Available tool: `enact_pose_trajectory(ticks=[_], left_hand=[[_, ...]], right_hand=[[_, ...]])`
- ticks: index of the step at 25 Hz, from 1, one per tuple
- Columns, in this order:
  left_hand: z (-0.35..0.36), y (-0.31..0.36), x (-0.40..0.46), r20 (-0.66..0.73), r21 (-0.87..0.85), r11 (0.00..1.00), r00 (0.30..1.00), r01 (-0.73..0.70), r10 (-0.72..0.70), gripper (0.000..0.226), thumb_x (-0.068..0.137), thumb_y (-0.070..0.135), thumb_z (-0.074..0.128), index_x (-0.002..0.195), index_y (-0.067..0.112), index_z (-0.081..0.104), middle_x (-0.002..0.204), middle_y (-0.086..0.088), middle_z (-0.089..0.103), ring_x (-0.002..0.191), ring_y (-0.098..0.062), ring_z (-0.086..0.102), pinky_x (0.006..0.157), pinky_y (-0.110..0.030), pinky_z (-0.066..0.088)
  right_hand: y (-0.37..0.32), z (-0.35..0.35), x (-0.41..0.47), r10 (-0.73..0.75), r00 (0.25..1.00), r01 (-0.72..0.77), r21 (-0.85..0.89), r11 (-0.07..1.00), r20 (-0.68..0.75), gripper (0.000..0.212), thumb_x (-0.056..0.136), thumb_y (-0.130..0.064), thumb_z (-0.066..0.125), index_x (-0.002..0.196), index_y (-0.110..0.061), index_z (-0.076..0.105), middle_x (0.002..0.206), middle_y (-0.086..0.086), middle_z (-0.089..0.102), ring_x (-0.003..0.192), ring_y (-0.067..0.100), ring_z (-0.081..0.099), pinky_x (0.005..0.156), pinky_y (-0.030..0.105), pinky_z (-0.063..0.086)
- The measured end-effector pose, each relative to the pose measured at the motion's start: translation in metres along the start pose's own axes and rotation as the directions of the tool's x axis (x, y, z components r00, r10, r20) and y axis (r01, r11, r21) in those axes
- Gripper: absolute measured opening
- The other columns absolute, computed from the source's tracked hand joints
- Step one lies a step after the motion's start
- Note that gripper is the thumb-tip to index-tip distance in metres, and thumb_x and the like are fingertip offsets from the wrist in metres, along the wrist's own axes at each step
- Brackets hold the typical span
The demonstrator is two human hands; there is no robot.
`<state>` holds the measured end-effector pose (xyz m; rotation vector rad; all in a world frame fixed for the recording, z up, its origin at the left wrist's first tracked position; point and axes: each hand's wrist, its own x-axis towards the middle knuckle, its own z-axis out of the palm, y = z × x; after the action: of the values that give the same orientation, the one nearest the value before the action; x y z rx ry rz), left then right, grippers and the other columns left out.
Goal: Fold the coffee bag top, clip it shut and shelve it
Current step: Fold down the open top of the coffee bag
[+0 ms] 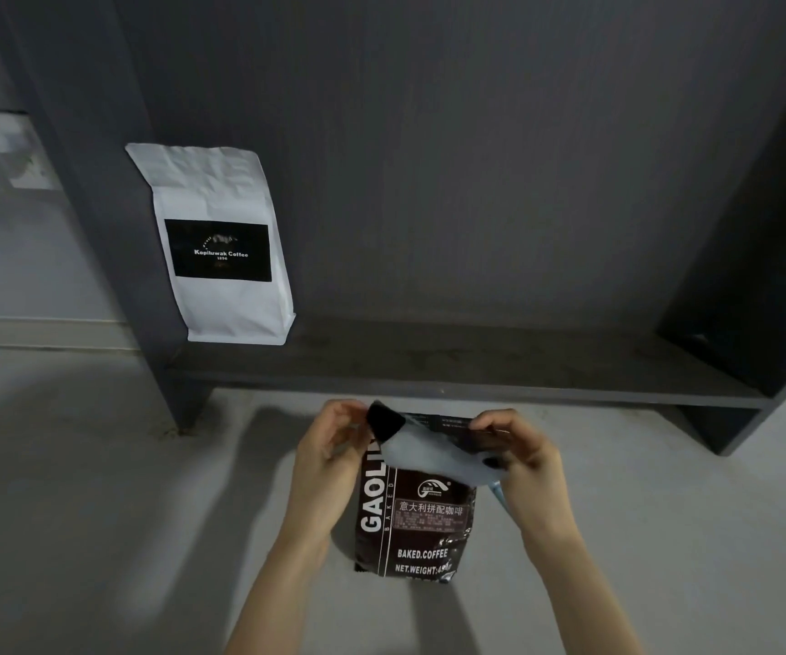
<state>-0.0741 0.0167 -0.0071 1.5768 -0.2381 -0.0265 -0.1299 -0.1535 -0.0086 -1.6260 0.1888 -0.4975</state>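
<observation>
A dark brown coffee bag (417, 527) with white "GAOLI" and "BAKED.COFFEE" print stands upright on the light floor, just in front of the shelf. Its top is bent forward, showing the pale silver inner lining. My left hand (329, 460) pinches the bag's upper left corner. My right hand (521, 453) grips the upper right corner, fingers over the folded flap. A bluish object (499, 494) peeks out below my right hand; what it is I cannot tell. No clip is clearly visible.
A low dark grey shelf (476, 371) runs across the view behind the bag, with upright side panels at left and right. A white Kopiluwak Coffee bag (221, 248) stands at the shelf's left end. A wall socket (18, 153) is at far left.
</observation>
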Motion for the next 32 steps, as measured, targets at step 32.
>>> enact_pose_trajectory(ticks=[32], left_hand=[[-0.004,-0.027,0.001,0.183,0.180,0.983,0.983,-0.029,-0.005,0.023,0.077,0.013,0.064,0.083,0.034,0.057,0.091,0.014,0.067,0.090,-0.002,0.062,0.080,-0.015,0.046]], right_hand=[[0.024,-0.002,-0.011,0.196,0.981,-0.196,-0.074,0.978,-0.015,0.012,0.074,-0.007,0.069,0.074,-0.018,0.065,0.066,-0.003,0.066,0.065,0.003,0.062,0.059,0.009,0.047]])
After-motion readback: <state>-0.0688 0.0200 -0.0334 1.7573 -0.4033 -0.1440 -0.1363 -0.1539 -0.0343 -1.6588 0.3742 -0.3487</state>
